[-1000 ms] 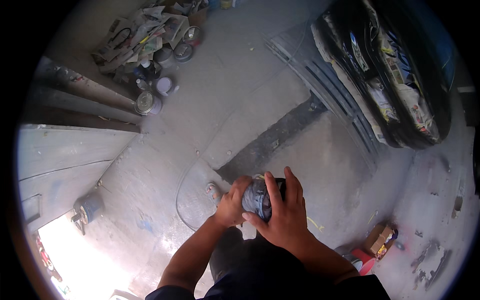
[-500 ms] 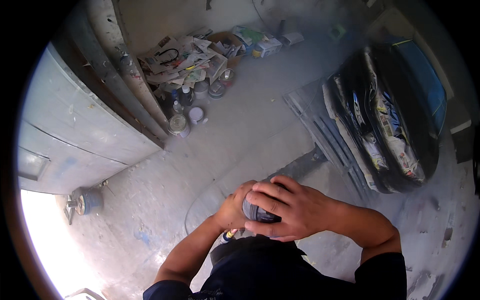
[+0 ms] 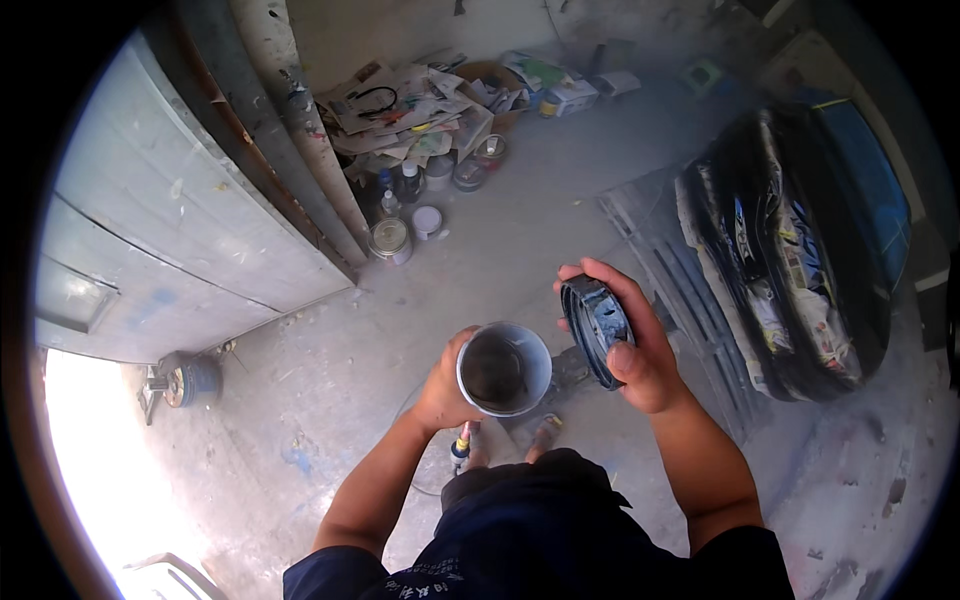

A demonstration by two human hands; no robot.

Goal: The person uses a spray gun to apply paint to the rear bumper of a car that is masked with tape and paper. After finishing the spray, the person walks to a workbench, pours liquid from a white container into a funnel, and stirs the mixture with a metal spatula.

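My left hand [image 3: 446, 386] grips a pale round cup [image 3: 541, 372] by its left side. The cup's mouth faces up, and a dark layer shows at its bottom; whether it is liquid I cannot tell. To the right, my right hand [image 3: 645, 365] holds a dark screw lid [image 3: 598, 328] by its rim, tilted on edge, its paint-smeared inside turned toward the cup. Lid and cup are apart. Below the cup, by my feet, hangs or stands a small tool with a yellow band [image 3: 460, 446], partly hidden.
Paint cans [image 3: 390, 240] and bottles stand at the far left beside a heap of newspaper [image 3: 400, 110]. A black car bumper [image 3: 770, 250], partly covered with newspaper, lies at right near metal slats [image 3: 655, 270]. A pale metal door [image 3: 180, 220] is at left, with a bucket [image 3: 193, 382] by it.
The lid has come off the cup. My right hand has moved right with the lid, while my left hand keeps the cup, its open mouth now in view.
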